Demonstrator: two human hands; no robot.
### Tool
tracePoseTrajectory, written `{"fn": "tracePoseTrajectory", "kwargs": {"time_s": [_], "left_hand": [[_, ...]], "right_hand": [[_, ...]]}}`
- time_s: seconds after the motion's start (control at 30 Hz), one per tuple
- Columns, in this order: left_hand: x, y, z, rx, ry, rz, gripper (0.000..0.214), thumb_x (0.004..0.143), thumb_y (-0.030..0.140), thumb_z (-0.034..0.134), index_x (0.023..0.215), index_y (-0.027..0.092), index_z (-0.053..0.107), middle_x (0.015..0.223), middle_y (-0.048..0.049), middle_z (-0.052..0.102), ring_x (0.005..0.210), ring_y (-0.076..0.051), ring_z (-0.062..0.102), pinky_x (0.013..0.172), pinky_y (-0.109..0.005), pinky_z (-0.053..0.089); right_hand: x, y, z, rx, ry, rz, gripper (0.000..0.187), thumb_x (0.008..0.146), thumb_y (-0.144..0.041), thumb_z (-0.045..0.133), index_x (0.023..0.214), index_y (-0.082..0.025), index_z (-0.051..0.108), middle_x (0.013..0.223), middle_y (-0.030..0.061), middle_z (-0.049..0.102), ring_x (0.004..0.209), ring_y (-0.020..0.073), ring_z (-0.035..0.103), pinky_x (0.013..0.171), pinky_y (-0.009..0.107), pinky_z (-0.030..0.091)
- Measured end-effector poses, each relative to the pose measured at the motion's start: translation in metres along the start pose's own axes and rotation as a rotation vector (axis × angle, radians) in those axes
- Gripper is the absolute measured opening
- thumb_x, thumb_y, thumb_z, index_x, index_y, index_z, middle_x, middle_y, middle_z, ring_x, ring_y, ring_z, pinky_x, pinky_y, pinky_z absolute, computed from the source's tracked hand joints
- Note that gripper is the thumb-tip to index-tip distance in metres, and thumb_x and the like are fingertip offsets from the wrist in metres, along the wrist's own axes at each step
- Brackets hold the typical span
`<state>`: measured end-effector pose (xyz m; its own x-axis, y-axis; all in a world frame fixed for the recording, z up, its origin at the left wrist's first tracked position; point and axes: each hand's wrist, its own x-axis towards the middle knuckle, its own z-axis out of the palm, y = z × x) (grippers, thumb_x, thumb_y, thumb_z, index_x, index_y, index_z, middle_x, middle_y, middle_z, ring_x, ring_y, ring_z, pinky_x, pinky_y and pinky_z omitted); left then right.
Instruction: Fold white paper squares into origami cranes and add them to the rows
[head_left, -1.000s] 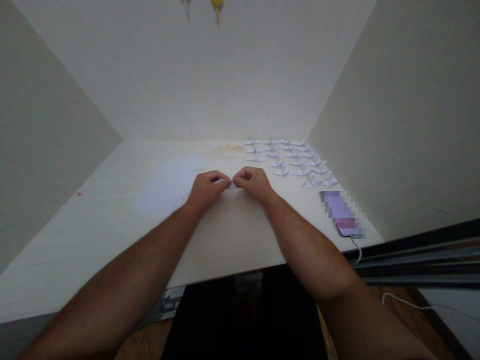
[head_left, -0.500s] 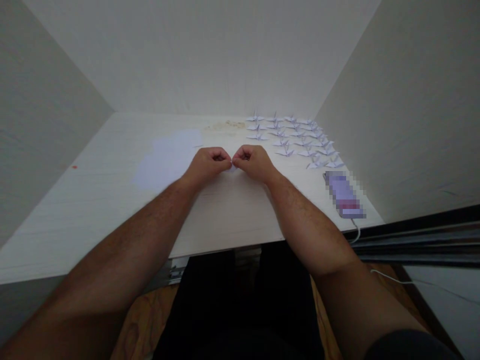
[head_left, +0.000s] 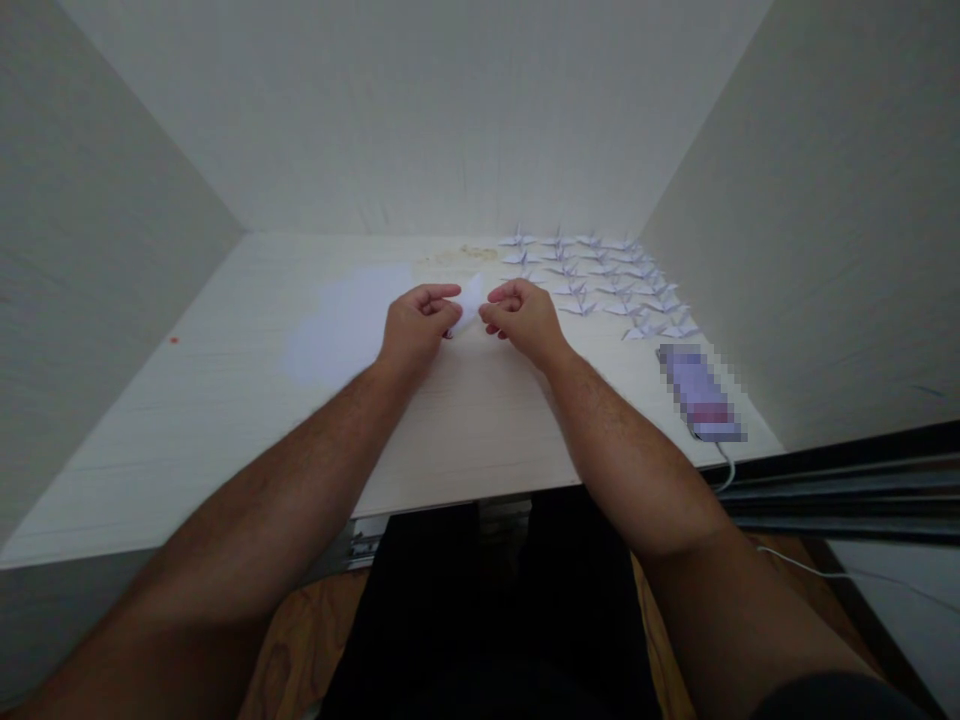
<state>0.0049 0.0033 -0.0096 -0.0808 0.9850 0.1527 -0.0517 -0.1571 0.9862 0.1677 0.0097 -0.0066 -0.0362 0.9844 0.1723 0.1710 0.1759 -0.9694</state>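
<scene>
A small folded piece of pale paper [head_left: 471,298] is held just above the white table [head_left: 225,400], standing up between my hands. My left hand [head_left: 416,325] pinches its left side with curled fingers. My right hand [head_left: 521,318] is curled too, its fingertips close to the paper's right edge; I cannot tell whether they touch it. Several finished paper cranes [head_left: 592,280] stand in rows to the right, behind my right hand.
A stack of pale paper sheets [head_left: 345,325] lies left of my hands. A phone [head_left: 701,395] with a white cable [head_left: 825,572] lies near the table's right front corner. White walls enclose the table on three sides. A small red spot [head_left: 174,340] marks the left side.
The paper was hidden between my pinching hands on the table; now it is raised and shows between them. My hands have drawn slightly apart.
</scene>
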Motion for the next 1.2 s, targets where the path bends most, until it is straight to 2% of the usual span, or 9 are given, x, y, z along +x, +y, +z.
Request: {"fn": "tracePoseTrajectory", "kwargs": {"time_s": [0.07, 0.23, 0.4, 0.47, 0.57, 0.77, 0.9, 1.2], "left_hand": [[-0.001, -0.002, 0.001, 0.0, -0.007, -0.006, 0.028, 0.064, 0.021, 0.073, 0.091, 0.016, 0.068, 0.063, 0.0034, 0.061, 0.051, -0.008, 0.053, 0.05, -0.021, 0.045], [-0.005, 0.001, 0.002, 0.107, -0.074, -0.04, 0.016, 0.063, 0.021, 0.074, 0.073, 0.016, 0.063, 0.062, 0.002, 0.062, 0.052, -0.009, 0.057, 0.054, -0.023, 0.05], [-0.008, 0.009, 0.0, 0.246, -0.042, -0.005, 0.017, 0.067, 0.026, 0.074, 0.062, 0.017, 0.061, 0.051, 0.004, 0.055, 0.045, -0.008, 0.049, 0.046, -0.02, 0.04], [-0.009, 0.011, 0.0, 0.263, -0.047, -0.001, 0.015, 0.067, 0.025, 0.075, 0.064, 0.016, 0.062, 0.051, 0.004, 0.057, 0.044, -0.007, 0.048, 0.045, -0.02, 0.038], [-0.011, 0.011, 0.002, 0.233, -0.074, -0.009, 0.014, 0.067, 0.023, 0.074, 0.066, 0.016, 0.062, 0.056, 0.0007, 0.063, 0.048, -0.008, 0.055, 0.048, -0.02, 0.043], [-0.016, 0.01, 0.007, 0.128, -0.091, -0.127, 0.014, 0.07, 0.021, 0.075, 0.07, 0.013, 0.064, 0.065, -0.0065, 0.07, 0.057, -0.014, 0.067, 0.057, -0.025, 0.054], [-0.017, 0.01, 0.009, 0.066, -0.088, -0.165, 0.012, 0.069, 0.019, 0.076, 0.073, 0.012, 0.068, 0.066, -0.0074, 0.071, 0.061, -0.016, 0.069, 0.059, -0.027, 0.057], [-0.016, 0.009, 0.009, 0.125, -0.08, -0.162, 0.013, 0.07, 0.023, 0.076, 0.073, 0.012, 0.07, 0.068, -0.0092, 0.073, 0.065, -0.019, 0.072, 0.063, -0.03, 0.06]], "right_hand": [[-0.001, 0.001, 0.001, 0.008, -0.033, -0.003, 0.021, 0.072, -0.022, 0.073, 0.082, -0.02, 0.056, 0.061, -0.0033, 0.064, 0.056, 0.0136, 0.065, 0.051, 0.023, 0.046], [0.001, 0.005, 0.002, 0.005, -0.048, -0.081, 0.013, 0.071, -0.017, 0.068, 0.079, -0.019, 0.058, 0.059, -0.0048, 0.062, 0.056, 0.012, 0.063, 0.053, 0.023, 0.047], [0.0, 0.005, 0.0, -0.089, -0.02, -0.177, 0.007, 0.071, -0.018, 0.067, 0.077, -0.018, 0.063, 0.064, -0.0023, 0.064, 0.061, 0.0128, 0.061, 0.059, 0.026, 0.048], [-0.001, 0.003, 0.0, -0.14, 0.002, -0.219, 0.007, 0.071, -0.02, 0.069, 0.075, -0.018, 0.064, 0.067, -0.0016, 0.065, 0.062, 0.0127, 0.06, 0.062, 0.027, 0.048], [-0.003, 0.002, 0.0, -0.218, 0.04, -0.263, 0.006, 0.073, -0.023, 0.068, 0.074, -0.019, 0.065, 0.068, -0.0017, 0.065, 0.062, 0.0123, 0.057, 0.063, 0.027, 0.047], [-0.003, 0.006, 0.001, -0.385, 0.044, -0.412, 0.004, 0.079, -0.019, 0.062, 0.078, -0.02, 0.066, 0.074, -0.0007, 0.066, 0.071, 0.0137, 0.058, 0.071, 0.029, 0.046], [-0.004, 0.004, 0.001, -0.46, 0.023, -0.424, 0.004, 0.079, -0.017, 0.061, 0.077, -0.019, 0.063, 0.076, 0.0002, 0.064, 0.073, 0.0143, 0.056, 0.071, 0.03, 0.045], [-0.006, -0.001, 0.0, -0.537, 0.002, -0.439, 0.005, 0.08, -0.016, 0.059, 0.077, -0.02, 0.058, 0.079, 0.001, 0.06, 0.074, 0.015, 0.051, 0.071, 0.03, 0.04]]}}
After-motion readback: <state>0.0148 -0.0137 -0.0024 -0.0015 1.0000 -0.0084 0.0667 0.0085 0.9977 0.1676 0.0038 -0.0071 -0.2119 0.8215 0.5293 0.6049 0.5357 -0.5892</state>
